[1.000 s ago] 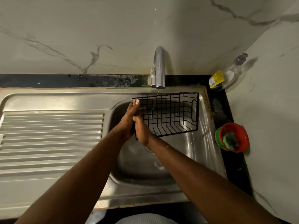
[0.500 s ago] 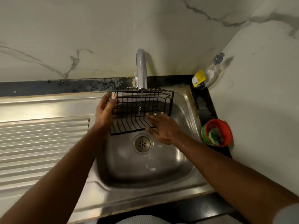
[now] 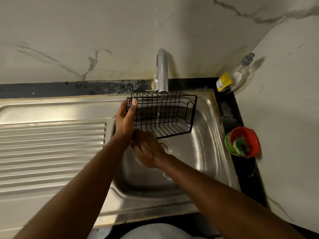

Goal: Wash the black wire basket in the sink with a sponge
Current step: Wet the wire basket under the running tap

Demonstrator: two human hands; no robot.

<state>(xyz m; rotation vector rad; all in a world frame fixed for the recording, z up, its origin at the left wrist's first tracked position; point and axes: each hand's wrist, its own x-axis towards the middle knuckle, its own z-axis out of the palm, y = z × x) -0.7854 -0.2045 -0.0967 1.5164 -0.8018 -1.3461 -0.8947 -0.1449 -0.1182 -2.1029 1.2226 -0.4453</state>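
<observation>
**Basket held under the running tap**

The ribbed draining board (image 3: 51, 152) fills the left. Next, the left hand (image 3: 125, 120) grips the left end of the black wire basket (image 3: 164, 114), thumb pinching its top rim, holding it tilted above the sink (image 3: 203, 152). Just below, the right hand (image 3: 148, 150) sits at the basket's lower left corner; whether its fingers grip the wire I cannot tell. The tap (image 3: 162, 69) pours into the basket. Right of the sink, a red bowl (image 3: 245, 142) holds a green sponge (image 3: 240, 145); 1 clear bottle (image 3: 241, 73) stands behind.
</observation>
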